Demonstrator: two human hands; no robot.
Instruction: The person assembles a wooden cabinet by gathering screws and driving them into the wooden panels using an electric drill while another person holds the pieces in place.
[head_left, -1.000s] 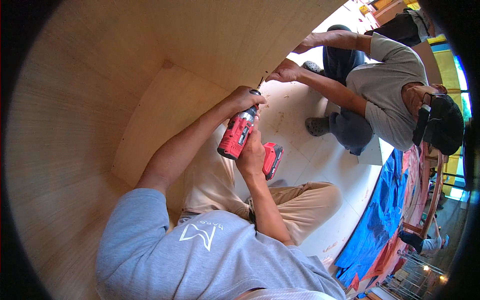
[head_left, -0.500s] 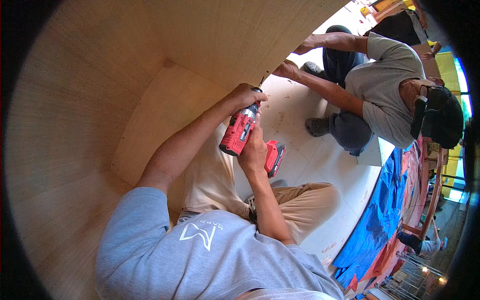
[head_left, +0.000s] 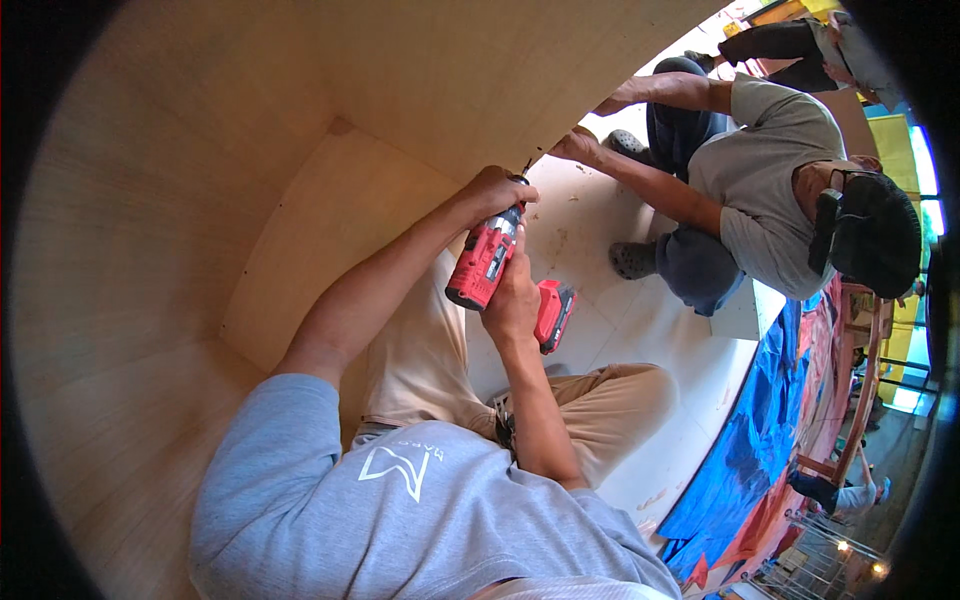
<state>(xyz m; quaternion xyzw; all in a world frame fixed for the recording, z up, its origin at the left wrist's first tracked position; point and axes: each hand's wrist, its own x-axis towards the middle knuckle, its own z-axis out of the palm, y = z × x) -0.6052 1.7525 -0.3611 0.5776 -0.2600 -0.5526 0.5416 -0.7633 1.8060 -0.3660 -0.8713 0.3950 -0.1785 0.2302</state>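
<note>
A red and black cordless drill [head_left: 484, 264] is held in both my hands, its bit pointing up and away at the edge of a wooden panel [head_left: 440, 80]. My right hand [head_left: 514, 300] is wrapped round the handle, above the red battery. Up front, my left hand [head_left: 492, 194] closes round the drill's nose just behind the bit [head_left: 527, 167]. The bit's tip is at or very near the panel's edge; whether it has entered the wood I cannot tell. Small dark marks show on the panel beside it.
Wooden panels [head_left: 310, 240] enclose my left side. A co-worker in a grey shirt [head_left: 775, 170] crouches opposite, both hands at the panel's far edge. Pale floor tiles [head_left: 600, 310] carry bits of debris. A blue tarp [head_left: 735, 450] lies to the right, with other people beyond.
The drill and my hands have shifted very slightly to the right. The co-worker's head is a little lower and further left. In the background at the upper right, another person has moved.
</note>
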